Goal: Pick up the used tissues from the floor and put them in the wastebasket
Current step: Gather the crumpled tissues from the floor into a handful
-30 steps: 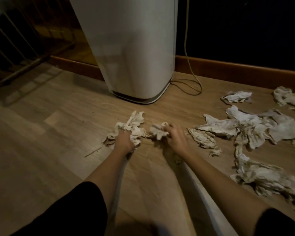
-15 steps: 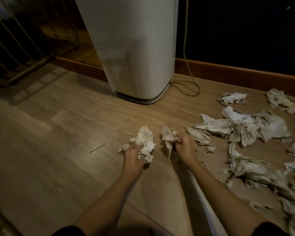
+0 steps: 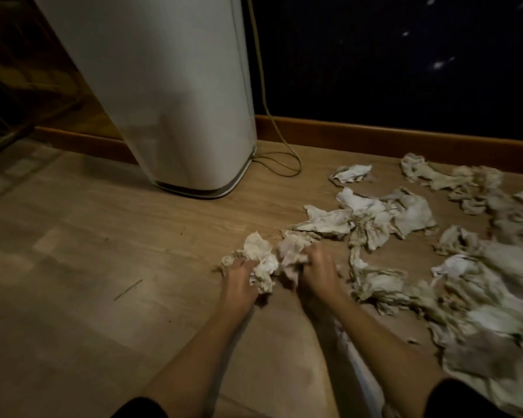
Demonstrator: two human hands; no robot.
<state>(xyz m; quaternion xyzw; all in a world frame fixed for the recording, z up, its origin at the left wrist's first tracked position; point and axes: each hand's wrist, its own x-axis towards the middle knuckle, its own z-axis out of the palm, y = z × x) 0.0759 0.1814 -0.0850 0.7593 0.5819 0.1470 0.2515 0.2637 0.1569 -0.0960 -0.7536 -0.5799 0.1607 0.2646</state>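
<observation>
We see the left hand clenched on its crumpled tissues, now pressed against the wad in the right hand, both closer than before, right of the wastebasket; loose tissues remain on the floor farther right.

Two hands, the left hand and the right hand, one wad of tissue in each, one tall white wastebasket, one cord, and too many scattered tissues to count.
</observation>
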